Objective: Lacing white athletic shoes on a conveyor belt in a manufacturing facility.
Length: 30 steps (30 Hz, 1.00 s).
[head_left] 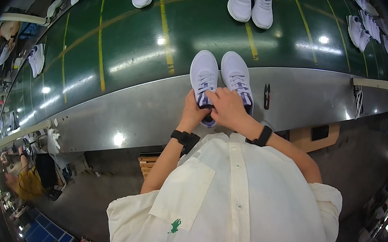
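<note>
Two pale lavender sneakers stand side by side, toes pointing away from me, at the inner edge of a metal ledge. My left hand (191,112) grips the left sneaker (204,69) by the side of its heel opening. Across the same shoe's tongue and collar reaches my right hand (229,108), its fingers closed there; the fingertips are partly hidden. The right sneaker (236,72) stands beside it, its heel part covered by my right hand. A small pair of dark thread snips (267,97) lies on the metal to the right.
Beyond the metal ledge (130,135) runs a green conveyor belt (131,42) with yellow lines. More sneakers (250,5) sit on it in pairs. Pale curved rails (384,86) cross the ledge at both sides. At the lower left is another person in yellow (31,184).
</note>
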Tool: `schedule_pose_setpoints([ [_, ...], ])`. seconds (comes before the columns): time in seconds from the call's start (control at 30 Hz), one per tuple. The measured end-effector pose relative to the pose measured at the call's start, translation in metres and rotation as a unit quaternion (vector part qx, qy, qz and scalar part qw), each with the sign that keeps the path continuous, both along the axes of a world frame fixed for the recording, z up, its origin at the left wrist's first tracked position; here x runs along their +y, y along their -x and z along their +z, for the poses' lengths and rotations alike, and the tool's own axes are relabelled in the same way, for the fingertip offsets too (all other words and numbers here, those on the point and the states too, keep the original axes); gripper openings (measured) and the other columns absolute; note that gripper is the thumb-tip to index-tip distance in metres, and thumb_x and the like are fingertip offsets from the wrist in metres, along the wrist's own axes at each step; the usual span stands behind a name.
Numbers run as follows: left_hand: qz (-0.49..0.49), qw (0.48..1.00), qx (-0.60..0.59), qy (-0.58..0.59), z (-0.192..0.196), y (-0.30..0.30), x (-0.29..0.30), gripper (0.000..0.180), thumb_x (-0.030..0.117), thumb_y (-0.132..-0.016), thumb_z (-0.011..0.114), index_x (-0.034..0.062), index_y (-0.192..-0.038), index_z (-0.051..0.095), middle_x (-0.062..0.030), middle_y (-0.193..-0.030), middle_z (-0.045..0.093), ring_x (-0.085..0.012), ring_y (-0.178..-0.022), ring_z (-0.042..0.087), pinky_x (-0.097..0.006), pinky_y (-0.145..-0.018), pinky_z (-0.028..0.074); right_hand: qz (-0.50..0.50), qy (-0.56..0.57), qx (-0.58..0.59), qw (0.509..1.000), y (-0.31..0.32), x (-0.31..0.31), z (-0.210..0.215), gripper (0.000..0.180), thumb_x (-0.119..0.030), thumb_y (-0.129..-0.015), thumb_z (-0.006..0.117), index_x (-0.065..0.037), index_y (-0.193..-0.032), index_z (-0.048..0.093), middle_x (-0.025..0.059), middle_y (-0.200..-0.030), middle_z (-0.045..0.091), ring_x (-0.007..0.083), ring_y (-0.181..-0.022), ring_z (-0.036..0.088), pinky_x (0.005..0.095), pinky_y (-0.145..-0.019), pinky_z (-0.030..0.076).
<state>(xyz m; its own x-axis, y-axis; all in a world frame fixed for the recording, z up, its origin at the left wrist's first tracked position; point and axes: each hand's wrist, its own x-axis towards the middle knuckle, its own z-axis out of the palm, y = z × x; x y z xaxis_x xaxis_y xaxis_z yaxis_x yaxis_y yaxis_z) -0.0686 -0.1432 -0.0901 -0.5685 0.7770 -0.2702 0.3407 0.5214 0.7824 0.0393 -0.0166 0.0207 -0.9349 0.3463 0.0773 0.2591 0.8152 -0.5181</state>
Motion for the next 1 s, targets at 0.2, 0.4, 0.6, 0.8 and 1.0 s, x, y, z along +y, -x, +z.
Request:
schedule_pose_setpoints([
  [0.2,0.072,0.985,0.152,-0.039,0.025,-0.011,0.024,0.073,0.015,-0.070,0.066,0.0070,-0.132,0.029,-0.0170,-0.131,0.037,-0.0360,-0.111,0.046,-0.042,-0.083,0.045,0.147,-0.125,-0.129,0.973,0.031,0.009,-0.018,0.022,-0.015,-0.068,0.061,-0.006,-0.086,0.051,0.0085,-0.070,0.060,0.0260,-0.066,0.060,0.0375,-0.060,0.042],
  [0.4,0.061,0.992,0.106,0.041,0.028,-0.016,0.030,0.051,0.009,-0.074,0.060,0.0085,-0.121,0.040,-0.0140,-0.115,0.048,-0.0371,-0.086,0.058,-0.045,-0.072,0.047,0.148,-0.009,-0.094,0.984,0.034,0.011,-0.007,0.021,-0.007,-0.072,0.053,0.000,-0.092,0.049,0.0143,-0.065,0.057,0.0326,-0.060,0.058,0.0416,-0.052,0.044],
  [0.6,0.068,0.986,0.155,-0.009,0.016,-0.022,0.036,0.040,0.011,-0.077,0.055,0.0075,-0.114,0.042,-0.0173,-0.109,0.047,-0.0389,-0.075,0.059,-0.047,-0.065,0.047,0.158,-0.034,-0.078,0.984,0.024,0.023,-0.006,0.019,-0.009,-0.071,0.053,-0.006,-0.091,0.051,0.0125,-0.066,0.060,0.0318,-0.060,0.059,0.0430,-0.052,0.044],
  [0.8,-0.035,0.990,0.134,0.017,0.016,-0.025,0.067,0.039,0.010,-0.075,0.056,0.0089,-0.110,0.040,-0.0165,-0.103,0.049,-0.0391,-0.074,0.059,-0.047,-0.063,0.047,0.039,-0.014,-0.062,0.997,0.006,0.033,-0.015,0.018,-0.009,-0.070,0.054,-0.006,-0.087,0.049,0.0153,-0.064,0.058,0.0350,-0.060,0.057,0.0461,-0.053,0.044],
  [1.0,-0.048,0.994,0.078,0.050,0.032,-0.019,0.057,0.057,0.018,-0.069,0.069,0.0059,-0.114,0.036,-0.0176,-0.105,0.049,-0.0394,-0.088,0.057,-0.048,-0.070,0.047,-0.207,0.190,-0.023,0.959,-0.049,0.039,0.007,0.024,-0.011,-0.078,0.051,-0.005,-0.100,0.045,0.0085,-0.066,0.057,0.0223,-0.058,0.057,0.0351,-0.055,0.046],
])
